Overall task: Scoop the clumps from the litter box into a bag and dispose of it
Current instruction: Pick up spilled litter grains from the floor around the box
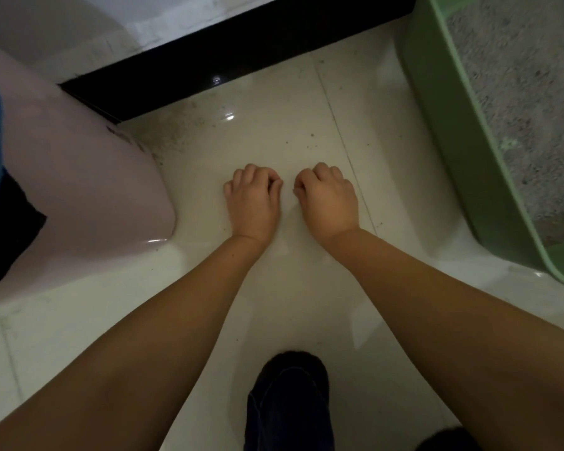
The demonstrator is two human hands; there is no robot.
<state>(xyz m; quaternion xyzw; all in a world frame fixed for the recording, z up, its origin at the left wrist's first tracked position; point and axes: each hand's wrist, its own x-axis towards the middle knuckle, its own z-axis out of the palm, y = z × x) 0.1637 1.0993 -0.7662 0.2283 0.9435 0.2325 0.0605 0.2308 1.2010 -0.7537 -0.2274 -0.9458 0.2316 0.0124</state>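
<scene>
Both bare arms were stretched forward over the glossy cream tiled floor [274, 131], with the left hand [253, 203] and the right hand [328, 198] held close together but apart near the middle of the scene. The fingers of each hand were curled inward, and nothing could be made out within either grip. The green plastic litter box [443, 151], filled with grey granular litter [528, 102], was seen at the far right, well apart from the hands. A pale pink rounded plastic container [88, 190] stood at the left. Scattered grains [310, 141] were noted on the floor beyond the hands, and a dark slipper [288, 402] was visible at the near edge.
</scene>
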